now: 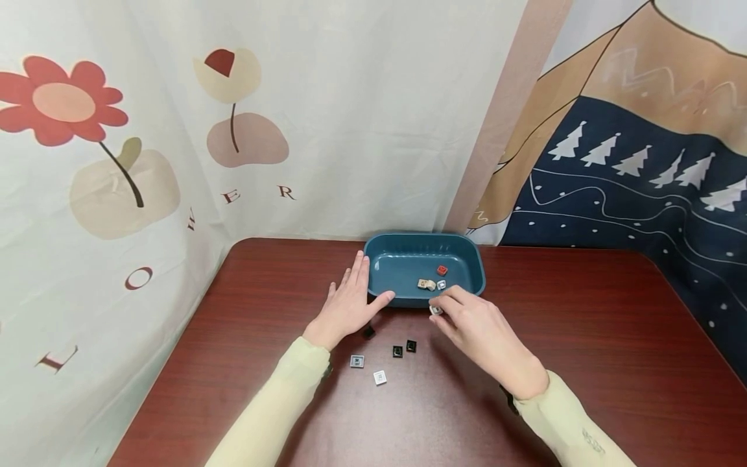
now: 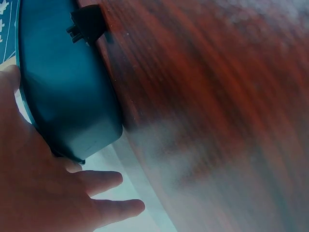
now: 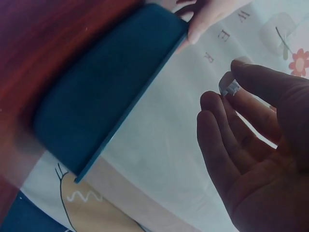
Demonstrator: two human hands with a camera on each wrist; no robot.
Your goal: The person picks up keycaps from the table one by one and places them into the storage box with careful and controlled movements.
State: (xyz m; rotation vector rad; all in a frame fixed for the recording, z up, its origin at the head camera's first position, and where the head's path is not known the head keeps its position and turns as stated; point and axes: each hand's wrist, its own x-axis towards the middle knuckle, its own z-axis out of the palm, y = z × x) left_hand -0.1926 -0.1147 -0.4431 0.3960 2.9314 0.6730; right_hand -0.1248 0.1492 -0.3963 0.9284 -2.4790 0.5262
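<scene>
My right hand pinches a white keycap between thumb and fingertips, just above the near rim of a blue tray. The right wrist view shows that pinched keycap too. With fairly straight fingers, my left hand rests against the tray's left end. Inside the tray lie a red keycap, beige keycaps and a white keycap. On the table in front are black keycaps, a grey one and a white one. A black keycap shows large in the left wrist view.
The dark red wooden table carries everything. Behind it hangs a white printed curtain, with a navy and tan patterned cloth at the right. The tray stands close to the table's back edge.
</scene>
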